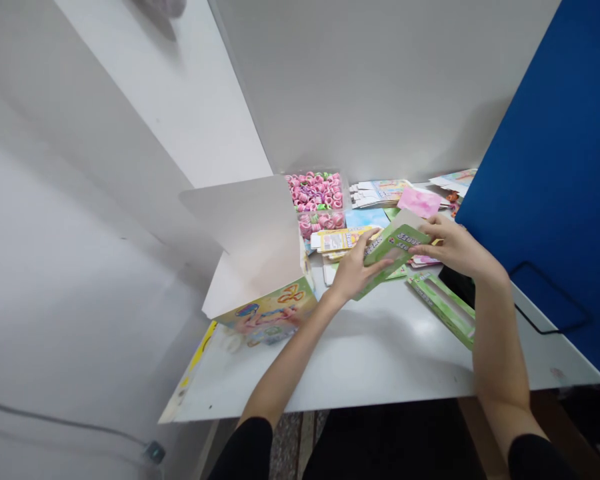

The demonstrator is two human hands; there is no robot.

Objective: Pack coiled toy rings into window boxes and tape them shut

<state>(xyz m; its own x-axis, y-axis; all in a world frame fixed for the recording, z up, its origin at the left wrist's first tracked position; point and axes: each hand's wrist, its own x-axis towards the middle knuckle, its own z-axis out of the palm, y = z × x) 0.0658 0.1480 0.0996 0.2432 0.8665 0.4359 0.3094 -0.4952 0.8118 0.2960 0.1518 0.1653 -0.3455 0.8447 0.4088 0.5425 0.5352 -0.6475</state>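
A green printed cardboard box [387, 257] is held tilted above the white table, between my two hands. My left hand [355, 268] grips its lower left part, thumb along the near side and fingers behind. At its upper right end, my right hand [450, 245] has its fingers closed on the edge near a pale flap. Another green box with a long window cut-out [443, 307] lies flat under my right forearm. Behind my left hand are flat yellow printed boxes [336, 240], stacked in a small pile.
A large open printed carton [275, 313] stands at the left with its lid up. Clear trays of pink and green rings [317, 193] sit at the back. Flat printed cards [383, 191] lie along the wall. A blue panel [550, 187] borders the right.
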